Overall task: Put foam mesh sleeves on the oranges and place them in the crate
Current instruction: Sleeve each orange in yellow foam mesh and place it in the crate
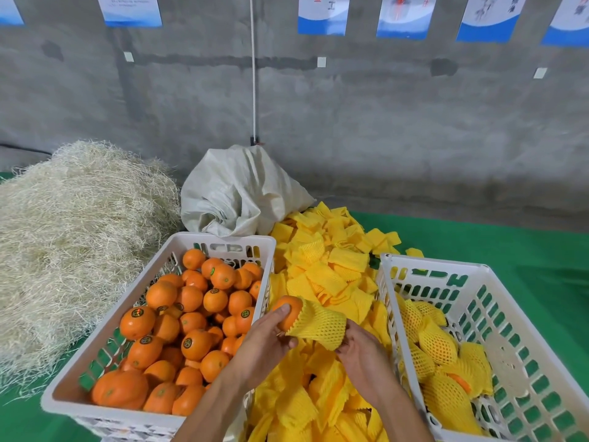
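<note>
The left hand (267, 338) grips a round orange fruit (288, 309) that is partly inside a yellow foam mesh sleeve (320, 325). The right hand (361, 350) pinches the sleeve's other end. They hover over the pile of yellow foam sleeves (322, 272), between the white plastic crate of oranges (159, 330) and the white plastic crate with wrapped oranges (510, 346).

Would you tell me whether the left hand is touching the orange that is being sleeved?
Touching. The head view shows the left hand with its fingers wrapped over the orange, no gap between them.
</note>
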Action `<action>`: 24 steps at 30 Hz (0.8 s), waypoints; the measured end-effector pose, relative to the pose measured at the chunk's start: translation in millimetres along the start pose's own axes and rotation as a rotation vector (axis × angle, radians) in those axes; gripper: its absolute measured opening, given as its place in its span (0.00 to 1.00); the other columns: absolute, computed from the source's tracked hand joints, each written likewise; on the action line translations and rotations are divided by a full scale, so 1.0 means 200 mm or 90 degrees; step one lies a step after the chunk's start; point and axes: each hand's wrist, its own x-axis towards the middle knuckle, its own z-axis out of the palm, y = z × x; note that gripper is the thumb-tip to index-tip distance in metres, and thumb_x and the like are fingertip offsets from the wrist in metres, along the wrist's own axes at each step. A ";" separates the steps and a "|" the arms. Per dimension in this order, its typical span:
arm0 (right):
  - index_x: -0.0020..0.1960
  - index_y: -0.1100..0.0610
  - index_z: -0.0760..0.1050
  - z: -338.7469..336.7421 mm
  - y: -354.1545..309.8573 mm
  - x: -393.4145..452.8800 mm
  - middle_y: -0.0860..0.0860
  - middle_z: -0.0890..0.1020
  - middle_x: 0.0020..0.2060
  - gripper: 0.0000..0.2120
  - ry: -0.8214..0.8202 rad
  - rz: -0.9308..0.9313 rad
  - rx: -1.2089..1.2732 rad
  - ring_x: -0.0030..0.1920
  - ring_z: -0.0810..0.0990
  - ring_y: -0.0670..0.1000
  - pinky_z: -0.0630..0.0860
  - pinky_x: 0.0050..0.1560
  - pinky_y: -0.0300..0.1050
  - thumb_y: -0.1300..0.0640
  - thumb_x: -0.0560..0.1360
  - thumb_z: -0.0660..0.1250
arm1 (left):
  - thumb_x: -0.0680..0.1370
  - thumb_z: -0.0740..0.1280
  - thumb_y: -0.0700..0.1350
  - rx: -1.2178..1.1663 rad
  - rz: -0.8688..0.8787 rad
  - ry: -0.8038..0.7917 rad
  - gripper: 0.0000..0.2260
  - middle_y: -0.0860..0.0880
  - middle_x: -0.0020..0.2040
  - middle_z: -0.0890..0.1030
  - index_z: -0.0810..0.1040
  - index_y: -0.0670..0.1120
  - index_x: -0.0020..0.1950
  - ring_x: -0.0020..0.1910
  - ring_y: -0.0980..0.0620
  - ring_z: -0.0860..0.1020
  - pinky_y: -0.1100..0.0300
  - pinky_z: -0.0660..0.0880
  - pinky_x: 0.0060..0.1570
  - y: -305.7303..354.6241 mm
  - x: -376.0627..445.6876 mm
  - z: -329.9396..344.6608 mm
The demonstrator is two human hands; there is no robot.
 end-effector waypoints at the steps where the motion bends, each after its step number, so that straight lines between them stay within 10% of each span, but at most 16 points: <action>1: 0.70 0.58 0.75 0.01 0.01 0.00 0.53 0.81 0.65 0.17 -0.010 -0.014 -0.014 0.66 0.80 0.54 0.80 0.56 0.45 0.57 0.83 0.61 | 0.83 0.65 0.49 0.000 -0.002 -0.013 0.17 0.42 0.57 0.82 0.81 0.39 0.65 0.47 0.48 0.76 0.54 0.71 0.43 0.00 -0.01 0.00; 8: 0.64 0.50 0.79 0.06 0.06 0.03 0.49 0.85 0.58 0.15 0.061 -0.072 -0.129 0.58 0.84 0.47 0.81 0.49 0.38 0.60 0.79 0.68 | 0.82 0.68 0.49 -0.014 -0.018 0.031 0.20 0.42 0.60 0.79 0.74 0.49 0.74 0.47 0.45 0.75 0.51 0.71 0.42 0.00 0.01 -0.01; 14: 0.78 0.48 0.65 0.05 0.01 -0.01 0.43 0.68 0.74 0.32 0.040 -0.055 -0.385 0.71 0.70 0.37 0.75 0.55 0.33 0.54 0.77 0.74 | 0.82 0.68 0.50 0.071 -0.034 0.034 0.17 0.54 0.40 0.83 0.76 0.38 0.64 0.34 0.54 0.76 0.57 0.71 0.38 -0.03 0.01 0.00; 20: 0.75 0.40 0.66 0.13 -0.04 -0.03 0.44 0.71 0.70 0.32 0.058 -0.090 -0.468 0.66 0.69 0.45 0.72 0.59 0.44 0.44 0.75 0.74 | 0.80 0.69 0.52 0.073 -0.047 0.008 0.14 0.45 0.50 0.84 0.87 0.42 0.55 0.46 0.49 0.79 0.53 0.77 0.47 -0.04 0.01 0.02; 24: 0.68 0.36 0.65 0.20 -0.05 -0.01 0.26 0.66 0.62 0.27 0.046 -0.159 -0.514 0.68 0.70 0.42 0.73 0.63 0.46 0.40 0.74 0.74 | 0.77 0.73 0.58 0.054 -0.090 0.018 0.20 0.43 0.51 0.82 0.86 0.44 0.60 0.50 0.46 0.80 0.53 0.77 0.49 -0.02 0.02 0.00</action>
